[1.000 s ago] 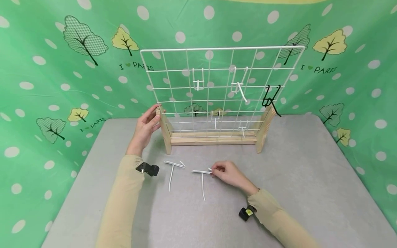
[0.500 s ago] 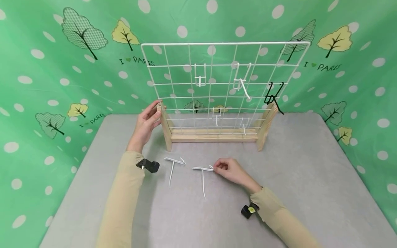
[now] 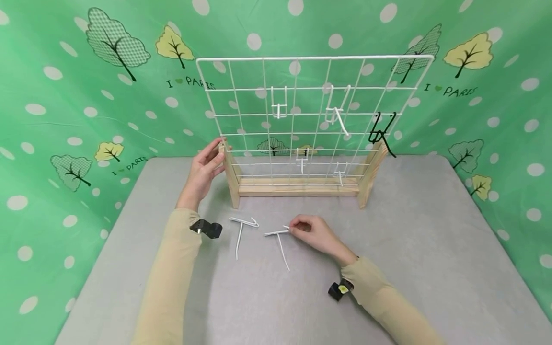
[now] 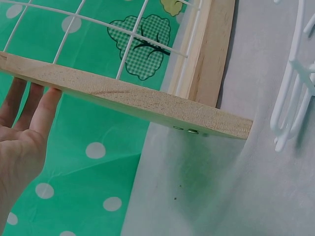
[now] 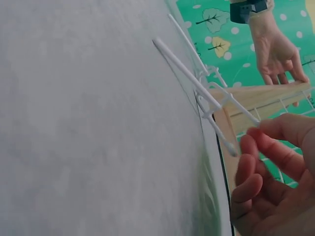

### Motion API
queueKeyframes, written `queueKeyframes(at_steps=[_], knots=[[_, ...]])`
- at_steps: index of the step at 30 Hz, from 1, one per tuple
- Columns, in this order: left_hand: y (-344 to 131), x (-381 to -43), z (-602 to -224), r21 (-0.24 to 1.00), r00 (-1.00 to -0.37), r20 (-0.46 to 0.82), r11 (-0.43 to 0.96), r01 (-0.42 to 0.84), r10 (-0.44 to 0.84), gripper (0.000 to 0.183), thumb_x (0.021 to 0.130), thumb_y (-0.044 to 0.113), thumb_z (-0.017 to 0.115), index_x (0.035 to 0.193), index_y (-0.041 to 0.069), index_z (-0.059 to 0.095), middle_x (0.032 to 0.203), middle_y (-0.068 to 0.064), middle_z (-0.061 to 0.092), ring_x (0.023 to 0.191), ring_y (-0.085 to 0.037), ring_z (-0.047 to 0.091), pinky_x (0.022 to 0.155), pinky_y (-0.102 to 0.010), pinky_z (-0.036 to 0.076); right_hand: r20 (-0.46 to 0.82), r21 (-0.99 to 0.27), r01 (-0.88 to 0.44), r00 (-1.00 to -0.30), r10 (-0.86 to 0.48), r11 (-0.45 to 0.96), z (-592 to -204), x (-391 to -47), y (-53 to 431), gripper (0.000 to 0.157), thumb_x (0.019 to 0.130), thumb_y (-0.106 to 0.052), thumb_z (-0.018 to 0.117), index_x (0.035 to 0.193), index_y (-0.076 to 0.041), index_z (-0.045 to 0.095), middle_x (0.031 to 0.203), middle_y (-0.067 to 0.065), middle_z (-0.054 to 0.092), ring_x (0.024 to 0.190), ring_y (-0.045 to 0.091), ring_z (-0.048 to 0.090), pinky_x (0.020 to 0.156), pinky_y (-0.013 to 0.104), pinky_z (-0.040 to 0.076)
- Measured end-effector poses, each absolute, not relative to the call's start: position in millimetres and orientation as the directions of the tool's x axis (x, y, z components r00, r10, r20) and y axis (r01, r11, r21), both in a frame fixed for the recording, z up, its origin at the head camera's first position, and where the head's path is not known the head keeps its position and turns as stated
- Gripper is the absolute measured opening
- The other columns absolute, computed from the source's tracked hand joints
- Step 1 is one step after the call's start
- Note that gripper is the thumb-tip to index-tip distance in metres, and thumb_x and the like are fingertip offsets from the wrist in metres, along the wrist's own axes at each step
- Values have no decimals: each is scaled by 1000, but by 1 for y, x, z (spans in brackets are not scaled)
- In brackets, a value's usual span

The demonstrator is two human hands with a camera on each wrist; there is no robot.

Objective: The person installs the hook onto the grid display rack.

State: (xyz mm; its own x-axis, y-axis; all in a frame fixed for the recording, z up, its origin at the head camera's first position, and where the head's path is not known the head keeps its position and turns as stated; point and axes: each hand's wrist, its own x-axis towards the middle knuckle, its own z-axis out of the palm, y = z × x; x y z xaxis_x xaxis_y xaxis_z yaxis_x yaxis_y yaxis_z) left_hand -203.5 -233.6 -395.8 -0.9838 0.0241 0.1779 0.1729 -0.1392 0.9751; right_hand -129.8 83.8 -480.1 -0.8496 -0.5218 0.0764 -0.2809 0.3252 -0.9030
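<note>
A white wire grid rack stands on a wooden base, with several hooks hung on it. At its left upright, my left hand holds the top end of the wood, fingers reaching behind it. In the left wrist view the fingers meet the wood's edge. My right hand pinches one end of a white wire hook between thumb and fingertips. The right wrist view shows that hook with its long prong pointing away from the hand. A second white hook lies on the table to its left.
The grid carries white hooks, such as the upper one, and a black hook at the right, whose prong juts forward. A grey cloth covers the table. Behind hangs a green polka-dot curtain.
The right hand has taken hold of the hook's end; the hook has turned and shifted slightly up and left. The left hand stays at the upright. The head view has tilted a little.
</note>
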Motion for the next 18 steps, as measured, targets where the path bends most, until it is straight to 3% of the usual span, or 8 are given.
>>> queueKeyframes(at_steps=[11,18], knots=[[-234,-203,-395,976,-985,172,-136,167,20,46,99,13,56,144,11,47,142,-23,43,129,-28,44,102,-43,44,95,-885,-295,-872,-481,360,-483,-139,72,5,89,-3,66,90,-1,70,80,2,66,72,11,57,65,23,50],[-233,-204,-395,976,-984,174,-140,169,29,45,99,12,55,144,12,48,135,-17,50,127,-26,45,102,-43,44,27,-874,-237,-895,-445,424,-482,-137,77,7,89,-6,67,88,-1,71,77,0,65,68,10,55,62,22,48]])
